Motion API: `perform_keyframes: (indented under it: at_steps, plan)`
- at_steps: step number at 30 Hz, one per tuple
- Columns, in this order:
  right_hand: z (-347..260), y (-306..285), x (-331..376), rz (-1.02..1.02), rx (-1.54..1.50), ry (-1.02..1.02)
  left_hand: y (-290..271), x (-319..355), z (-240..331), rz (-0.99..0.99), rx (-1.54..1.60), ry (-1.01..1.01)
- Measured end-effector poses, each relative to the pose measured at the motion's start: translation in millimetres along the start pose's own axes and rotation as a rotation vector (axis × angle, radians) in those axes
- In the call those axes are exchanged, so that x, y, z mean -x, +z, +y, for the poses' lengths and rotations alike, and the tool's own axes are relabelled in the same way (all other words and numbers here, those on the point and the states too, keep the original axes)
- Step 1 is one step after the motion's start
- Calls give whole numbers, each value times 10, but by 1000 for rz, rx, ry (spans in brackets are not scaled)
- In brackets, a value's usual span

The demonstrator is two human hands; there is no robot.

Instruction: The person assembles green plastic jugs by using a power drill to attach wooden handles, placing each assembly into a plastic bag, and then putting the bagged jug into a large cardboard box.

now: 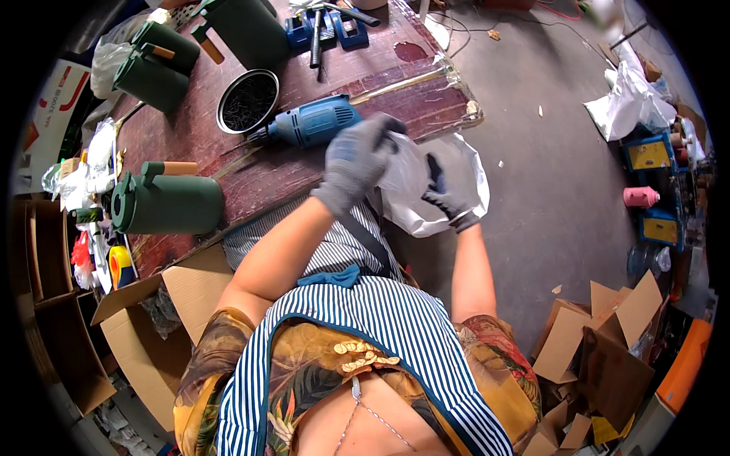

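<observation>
From the head camera, the left hand (356,161), gloved grey, is closed on the top edge of a white plastic bag (426,199) held over the floor just off the table's (258,178) corner. The right hand (449,199), in a dark glove, grips the bag's front with fingers curled. A blue drill (310,124) lies on the table near the left hand, beside a bowl of screws (248,101).
</observation>
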State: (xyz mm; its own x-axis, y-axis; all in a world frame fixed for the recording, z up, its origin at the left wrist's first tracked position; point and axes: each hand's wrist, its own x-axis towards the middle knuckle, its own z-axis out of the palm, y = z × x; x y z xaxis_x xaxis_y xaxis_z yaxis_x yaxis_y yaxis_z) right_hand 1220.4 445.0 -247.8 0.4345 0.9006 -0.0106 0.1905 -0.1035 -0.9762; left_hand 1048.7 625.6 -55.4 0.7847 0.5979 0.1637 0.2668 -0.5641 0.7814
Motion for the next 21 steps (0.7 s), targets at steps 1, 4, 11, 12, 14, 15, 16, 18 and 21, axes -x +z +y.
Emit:
perform_keyframes:
  at_steps: [1,4,11,12,14,15,16,18,21]
  plan:
    - [255,100,-6,-89,63,151,-203,6,8,60,198,-121]
    - [409,314,-75,-452,579,496,-749,96,-372,168,714,-216]
    - [-1904,155,-69,213,443,-368,-1350,565,-603,76,1271,-134]
    - [-2197,260,-111,168,587,-559,-1344,572,-576,81,1274,-125]
    - [-2552,573,-284,28,728,-902,-1326,608,-531,81,1583,-294]
    - [-2673,763,-371,-70,716,-1049,-1373,634,-592,-83,1520,-190]
    - [-2709,864,-484,-164,644,-1216,-1423,670,-583,-99,1511,-148]
    - [-2832,913,-595,-214,-125,-798,-1613,885,-451,96,635,142]
    - [-2913,1012,-764,-359,-1073,-436,-1984,1397,-341,-13,998,-222]
